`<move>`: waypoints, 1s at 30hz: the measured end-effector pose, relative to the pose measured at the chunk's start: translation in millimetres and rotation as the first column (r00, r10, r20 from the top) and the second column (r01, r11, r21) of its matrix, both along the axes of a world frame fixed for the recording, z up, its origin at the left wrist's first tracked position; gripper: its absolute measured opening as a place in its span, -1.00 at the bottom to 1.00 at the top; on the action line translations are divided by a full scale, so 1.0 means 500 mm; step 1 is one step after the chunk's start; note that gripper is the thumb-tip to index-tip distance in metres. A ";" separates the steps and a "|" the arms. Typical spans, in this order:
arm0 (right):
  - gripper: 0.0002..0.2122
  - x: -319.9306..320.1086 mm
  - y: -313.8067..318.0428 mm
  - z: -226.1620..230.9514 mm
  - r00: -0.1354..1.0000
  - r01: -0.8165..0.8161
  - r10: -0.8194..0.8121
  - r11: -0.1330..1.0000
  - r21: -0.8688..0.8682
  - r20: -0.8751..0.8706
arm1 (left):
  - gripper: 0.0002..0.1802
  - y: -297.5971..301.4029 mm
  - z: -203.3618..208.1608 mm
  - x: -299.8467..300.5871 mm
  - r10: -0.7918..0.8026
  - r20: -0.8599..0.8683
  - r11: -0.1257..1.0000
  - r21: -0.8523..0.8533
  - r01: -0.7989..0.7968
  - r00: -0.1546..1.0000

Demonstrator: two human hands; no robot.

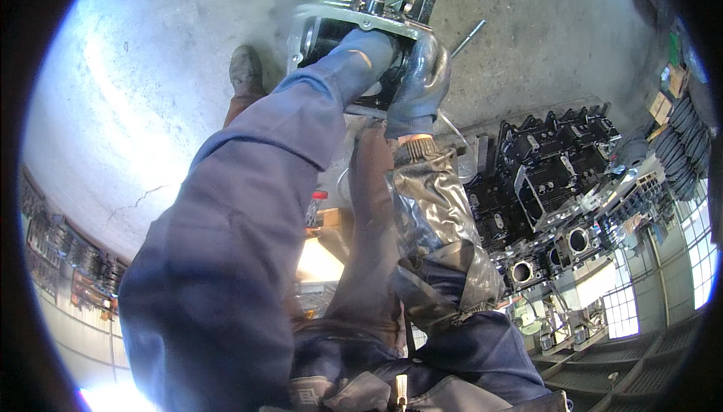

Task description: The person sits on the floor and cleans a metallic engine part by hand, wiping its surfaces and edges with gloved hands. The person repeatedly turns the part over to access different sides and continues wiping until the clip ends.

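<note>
A black metal machine housing [407, 29] with a bare-metal flanged rim stands on the concrete floor at the top centre, its opening toward me. My left hand [369, 49], in a blue glove, reaches inside that opening. Its fingers are hidden within the dark cavity, so whether they hold anything does not show. At the housing's right side, my right hand [425, 77] wears a worn grey-blue glove and is bent round the rim, gripping it. A shiny plastic-like sleeve covers my right forearm.
A slim metal rod [469, 38] lies on the floor right of the housing. Rows of black metal castings [538, 175] stand at the right, with coiled black hoses [674, 152] beyond. Below my arms is a cardboard box [331, 222]. My shoe [245, 71] is left of the housing.
</note>
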State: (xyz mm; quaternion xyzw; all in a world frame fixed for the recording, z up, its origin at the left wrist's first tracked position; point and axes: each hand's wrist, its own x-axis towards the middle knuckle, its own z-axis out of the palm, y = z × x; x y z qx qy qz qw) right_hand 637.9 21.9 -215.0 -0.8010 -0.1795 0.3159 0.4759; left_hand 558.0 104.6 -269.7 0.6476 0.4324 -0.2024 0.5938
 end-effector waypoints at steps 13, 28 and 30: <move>-0.53 -0.002 -0.001 0.015 0.997 0.002 -0.003 1.000 -0.007 -0.077 | -0.57 0.023 0.093 -0.015 -0.506 -0.167 0.771 0.352 0.530 0.846; -0.57 0.001 -0.010 0.010 0.998 -0.063 0.063 0.998 -0.006 -0.021 | -0.69 -0.020 0.124 -0.059 0.662 0.039 0.722 -0.302 -0.622 0.749; -0.57 0.002 -0.009 0.011 0.998 -0.054 0.055 0.998 -0.031 0.023 | -0.69 -0.025 0.120 -0.047 0.789 -0.158 0.482 -0.439 -0.758 0.594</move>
